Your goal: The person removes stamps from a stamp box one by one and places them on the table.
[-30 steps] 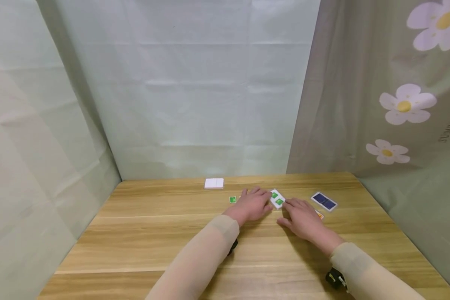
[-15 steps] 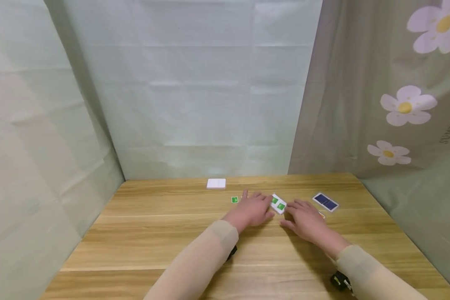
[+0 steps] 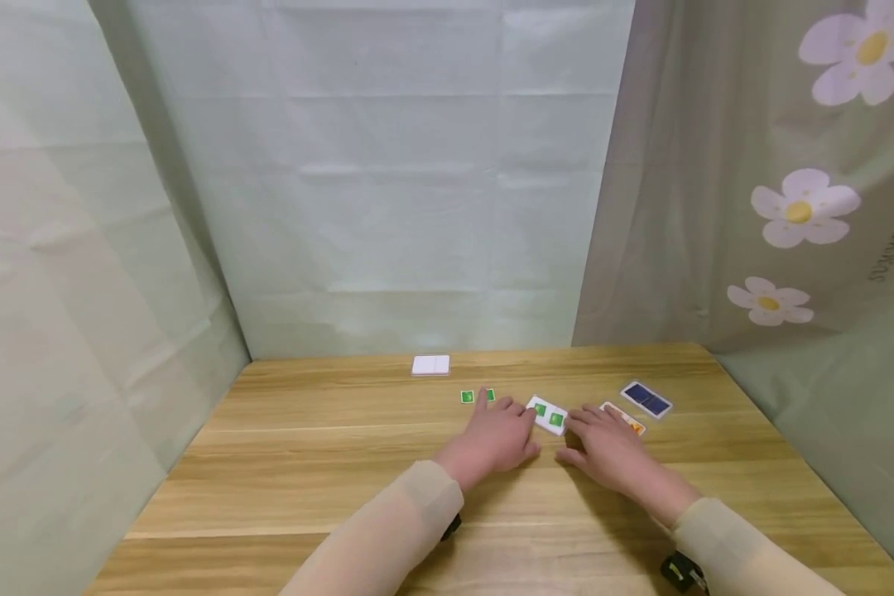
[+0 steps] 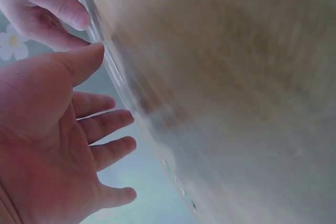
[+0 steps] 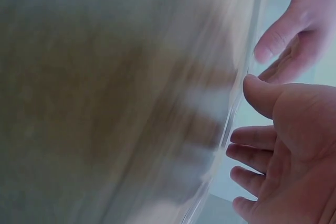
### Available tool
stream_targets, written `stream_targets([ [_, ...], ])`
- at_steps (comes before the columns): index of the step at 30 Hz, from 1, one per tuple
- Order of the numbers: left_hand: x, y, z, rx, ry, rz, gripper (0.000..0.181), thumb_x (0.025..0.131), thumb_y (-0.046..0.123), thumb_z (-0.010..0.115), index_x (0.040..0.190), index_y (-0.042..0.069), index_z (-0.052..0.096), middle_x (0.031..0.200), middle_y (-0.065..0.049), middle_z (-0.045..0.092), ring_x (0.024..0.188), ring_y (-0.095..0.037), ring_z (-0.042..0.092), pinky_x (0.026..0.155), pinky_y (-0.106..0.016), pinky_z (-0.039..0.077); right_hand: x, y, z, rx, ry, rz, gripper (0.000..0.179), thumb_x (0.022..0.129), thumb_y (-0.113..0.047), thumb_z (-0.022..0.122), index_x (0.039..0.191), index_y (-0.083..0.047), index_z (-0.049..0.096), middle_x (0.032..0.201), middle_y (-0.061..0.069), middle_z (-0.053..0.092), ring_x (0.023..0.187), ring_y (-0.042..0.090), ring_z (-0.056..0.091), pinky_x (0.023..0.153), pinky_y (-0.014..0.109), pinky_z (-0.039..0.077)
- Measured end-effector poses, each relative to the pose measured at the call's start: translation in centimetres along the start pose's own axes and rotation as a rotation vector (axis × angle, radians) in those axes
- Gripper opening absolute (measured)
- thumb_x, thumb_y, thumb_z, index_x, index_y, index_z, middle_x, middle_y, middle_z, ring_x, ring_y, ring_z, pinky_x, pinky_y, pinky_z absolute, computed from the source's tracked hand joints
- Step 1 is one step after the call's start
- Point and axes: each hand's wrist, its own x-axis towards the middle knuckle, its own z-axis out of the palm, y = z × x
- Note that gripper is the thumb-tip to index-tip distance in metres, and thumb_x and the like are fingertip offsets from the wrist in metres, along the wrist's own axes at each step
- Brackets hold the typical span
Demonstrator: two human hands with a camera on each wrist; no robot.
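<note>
A white card with two green pictures (image 3: pixel 548 415) lies on the wooden table between the two hands in the head view. My left hand (image 3: pixel 495 434) has its fingertips at the card's left edge, its fingers (image 4: pixel 107 126) spread and fairly straight in the left wrist view. At the card's right edge are the fingertips of my right hand (image 3: pixel 603 447); the right wrist view shows those fingers (image 5: pixel 252 158) extended too. A small green square (image 3: pixel 467 397) lies left of the left hand, and a second green square (image 3: pixel 490 396) is partly covered by a left finger.
Right of the right hand lies a card with an orange picture (image 3: pixel 626 419), partly covered by that hand. Beyond it is a dark blue card (image 3: pixel 646 400). A white card (image 3: pixel 430 365) sits near the back edge of the table (image 3: pixel 305 463). Curtains hang behind.
Both hands have drawn the two-picture card toward the person, and it has turned to lie flatter across. More of the orange card and the second green square shows now.
</note>
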Motion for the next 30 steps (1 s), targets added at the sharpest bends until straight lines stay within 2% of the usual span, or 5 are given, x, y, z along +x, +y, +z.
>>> stream_targets([
  [5,-1.2,-0.3,0.1,-0.02,0.002,-0.007,0.063,0.111,0.053,0.063,0.161,0.016,0.057,0.162,-0.003,0.058,0.156,-0.028,0.045,0.128,-0.07,0.023,0.0,-0.7,0.0,0.024,-0.004,-0.02,0.055,0.102,-0.038,0.081,0.135,0.005,0.072,0.145,0.025,0.067,0.143,0.051,0.054,0.122,0.07,0.035],
  [10,-2.6,-0.5,0.2,-0.012,0.009,0.0,0.063,0.11,0.053,0.065,0.16,0.015,0.059,0.161,-0.003,0.059,0.154,-0.027,0.047,0.127,-0.066,0.031,0.1,-0.9,0.2,0.087,-0.01,-0.024,0.056,0.102,-0.038,0.08,0.138,0.005,0.071,0.147,0.027,0.065,0.144,0.053,0.053,0.123,0.071,0.032],
  [17,-4.4,-0.8,0.1,-0.008,0.012,-0.004,0.062,0.108,0.053,0.068,0.157,0.015,0.062,0.159,-0.001,0.06,0.152,-0.027,0.05,0.125,-0.059,0.038,0.2,-1.0,1.1,0.124,0.047,-0.073,0.053,0.102,-0.036,0.081,0.135,0.004,0.073,0.142,0.025,0.068,0.139,0.05,0.058,0.121,0.071,0.035],
  [24,-6.2,-1.3,0.1,-0.006,0.012,0.008,0.059,0.107,0.052,0.07,0.153,0.015,0.065,0.157,-0.001,0.062,0.149,-0.027,0.053,0.124,-0.06,0.039,0.4,-2.4,0.6,0.152,-0.022,-0.032,0.05,0.104,-0.033,0.08,0.141,0.0,0.072,0.148,0.022,0.066,0.144,0.045,0.055,0.126,0.068,0.031],
  [30,-7.7,-2.0,-0.3,-0.043,0.017,-0.007,0.057,0.106,0.049,0.073,0.149,0.014,0.068,0.154,-0.001,0.065,0.146,-0.027,0.056,0.123,-0.06,0.039,0.8,-3.2,0.9,0.203,-0.029,-0.054,0.051,0.104,-0.031,0.08,0.143,0.001,0.07,0.15,0.022,0.065,0.145,0.045,0.055,0.126,0.067,0.031],
])
